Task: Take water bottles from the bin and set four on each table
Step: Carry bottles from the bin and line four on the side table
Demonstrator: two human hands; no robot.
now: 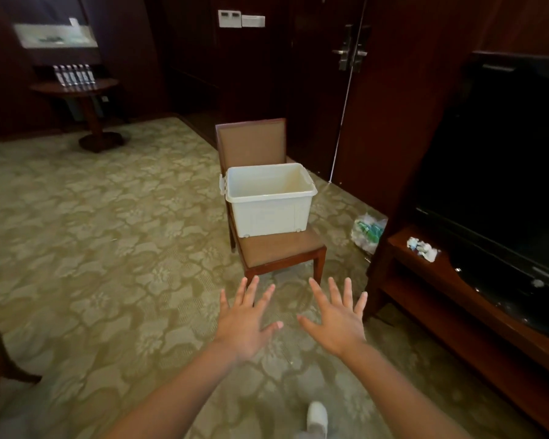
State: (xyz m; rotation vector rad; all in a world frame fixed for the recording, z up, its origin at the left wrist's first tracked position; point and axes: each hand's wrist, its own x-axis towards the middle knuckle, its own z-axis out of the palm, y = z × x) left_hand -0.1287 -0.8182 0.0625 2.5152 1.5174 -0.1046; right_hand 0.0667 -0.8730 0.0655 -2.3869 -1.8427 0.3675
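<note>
Both hands out front, palms down, fingers spread wide: left hand (246,324) and right hand (338,321) hold nothing, hovering over the carpet just short of the chair (279,251). The white bin (268,201) sits on that chair's seat. Far left beyond the chair, water bottles (73,74) stand in a row on the round bench (76,88).

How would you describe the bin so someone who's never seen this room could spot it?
Find the brown wooden chair standing on the patterned carpet, ahead of both open hands. The bin sits on its seat: a white, lidless plastic tub, the only pale boxy container in view.
</note>
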